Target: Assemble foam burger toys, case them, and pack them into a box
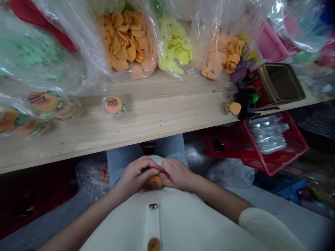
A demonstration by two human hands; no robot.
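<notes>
Close against my body, over my lap, a small toy burger (155,181) with an orange-brown bun sits between my two hands. My left hand (138,172) is closed on its upper left side, thumb and fingers pinched together. From the other side my right hand (176,174) grips it with curled fingers. The fingertips meet at its top edge, and what they pinch there is too small to make out. On the table in front lies another toy burger (114,105) in clear wrapping, with a burger sticker on it. An unwrapped-looking burger (233,108) stands further right.
Several wrapped burgers (45,103) lie at the table's left. Clear bags of orange foam pieces (128,42) and yellow foam pieces (175,47) line the back. A black tape dispenser (244,103) stands by an open tin (282,83). Below is a red basket (288,162) with clear packaging.
</notes>
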